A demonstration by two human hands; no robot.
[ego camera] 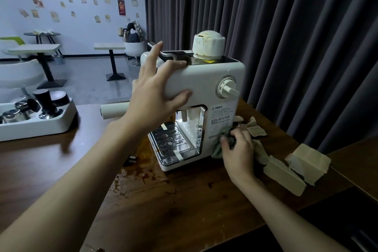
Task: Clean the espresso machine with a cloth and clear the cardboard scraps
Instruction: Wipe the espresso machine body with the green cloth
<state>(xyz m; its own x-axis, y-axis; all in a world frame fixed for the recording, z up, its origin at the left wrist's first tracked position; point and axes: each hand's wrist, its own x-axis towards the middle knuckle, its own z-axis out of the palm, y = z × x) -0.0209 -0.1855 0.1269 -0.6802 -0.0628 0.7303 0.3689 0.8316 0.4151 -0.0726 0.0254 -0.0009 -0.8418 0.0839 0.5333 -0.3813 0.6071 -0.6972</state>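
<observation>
Far left of my left fingers, a white tray (pixel 61 122) runs off the frame edge; it holds a dark tamper (pixel 46 102) and some shiny metal pieces too blurred for me to name. My left hand (pixel 155 92) is spread wide and flat against the upper left corner of the espresso machine (pixel 204 80), with the fingers reaching over its top edge and the thumb pressed to the front face; it braces the machine and holds nothing. A cream handle (pixel 114 110) juts out from behind that wrist, its machine end hidden. Below the thumb sits the metal drip tray (pixel 173 143), with brown spill (pixel 143 172) on the wooden table (pixel 184 200) in front. Right of the thumb are a dial (pixel 228 89) and a label I cannot read; above is a stained white cap (pixel 207 46). My right hand (pixel 238 149) is curled tight round a green cloth (pixel 219 141), pressing it on the machine's lower right front; the fingertips are buried in the folds. Just right of those knuckles lie torn cardboard scraps (pixel 286 172), some touching the hand, some partly hidden behind it.
</observation>
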